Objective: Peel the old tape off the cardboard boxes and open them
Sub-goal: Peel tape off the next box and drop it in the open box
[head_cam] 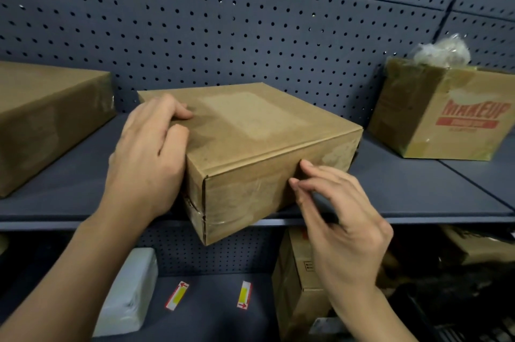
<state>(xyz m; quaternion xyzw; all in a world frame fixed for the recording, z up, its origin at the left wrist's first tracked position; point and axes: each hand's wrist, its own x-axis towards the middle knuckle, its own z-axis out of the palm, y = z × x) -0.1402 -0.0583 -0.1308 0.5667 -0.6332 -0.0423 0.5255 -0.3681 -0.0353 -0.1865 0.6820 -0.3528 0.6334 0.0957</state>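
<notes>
- Backing everything beyond the hands, the pegboard wall [250,21] closes off the far side, so any pull has to come toward the person.
- The shelf [418,188] carries the work; bare shelf lies outside each hand. Its front lip runs under the wrists.
- A large box [47,119] sits well outside the left hand, and a printed box [446,124] stands beyond and outside the right hand; neither touches the work.
- The box [264,130] being worked sits between the hands, turned at an angle, with its near corner hanging past the shelf lip.
- The left hand [150,152] grips the box's left top edge, fingers curled over onto the lid, steadying it.
- The right hand [342,219] has thumb and forefinger tips against the front face; I cannot tell whether they hold a tape edge.
- The tape [245,197], clear and wrinkled, wraps the front face and the near corner.
- Judged step: finding a tape edge on this first box, with the lid shut. Next calls for lifting a corner with a nail, then peeling sideways while the left hand braces, as the overhang could let the box tip.
</notes>
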